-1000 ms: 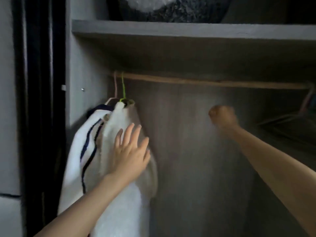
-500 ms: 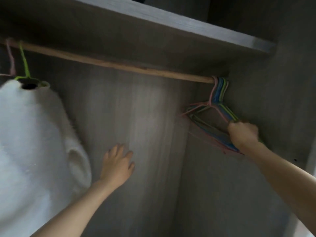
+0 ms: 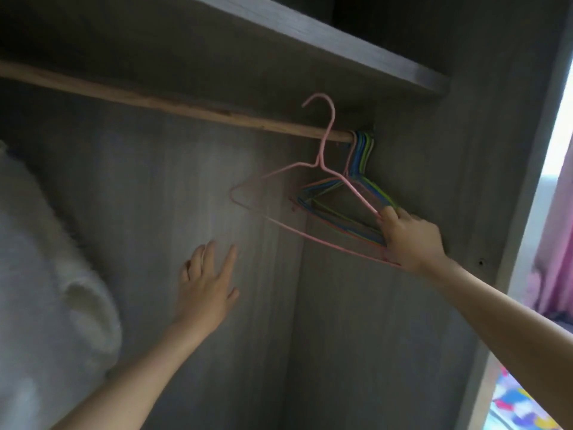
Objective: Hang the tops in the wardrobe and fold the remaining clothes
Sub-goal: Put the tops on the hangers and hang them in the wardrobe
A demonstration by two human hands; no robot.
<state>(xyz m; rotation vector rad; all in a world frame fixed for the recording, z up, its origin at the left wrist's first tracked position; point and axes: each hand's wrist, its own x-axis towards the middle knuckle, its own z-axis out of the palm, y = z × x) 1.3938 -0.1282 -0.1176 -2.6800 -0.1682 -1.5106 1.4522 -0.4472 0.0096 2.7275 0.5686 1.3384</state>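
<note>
Fingers (image 3: 391,217) of the right hand (image 3: 410,238) grip a pink hanger (image 3: 321,164), hook off the rail (image 3: 186,106); left hand (image 3: 206,287) spread, empty; one white top (image 3: 46,290) hung, more likely to come.

I am looking into a wardrobe (image 3: 434,187) in a home. It has a grey wood-grain back panel (image 3: 173,187) and 1 shelf (image 3: 310,38) above a wooden rail (image 3: 155,102). Coloured wire hangers (image 3: 361,150) crowd the rail's right end, and a white fluffy top (image 3: 37,290) hangs at the left. Past the wardrobe's right side I see a pink curtain (image 3: 558,228) and bright patterned fabric (image 3: 521,411).
</note>
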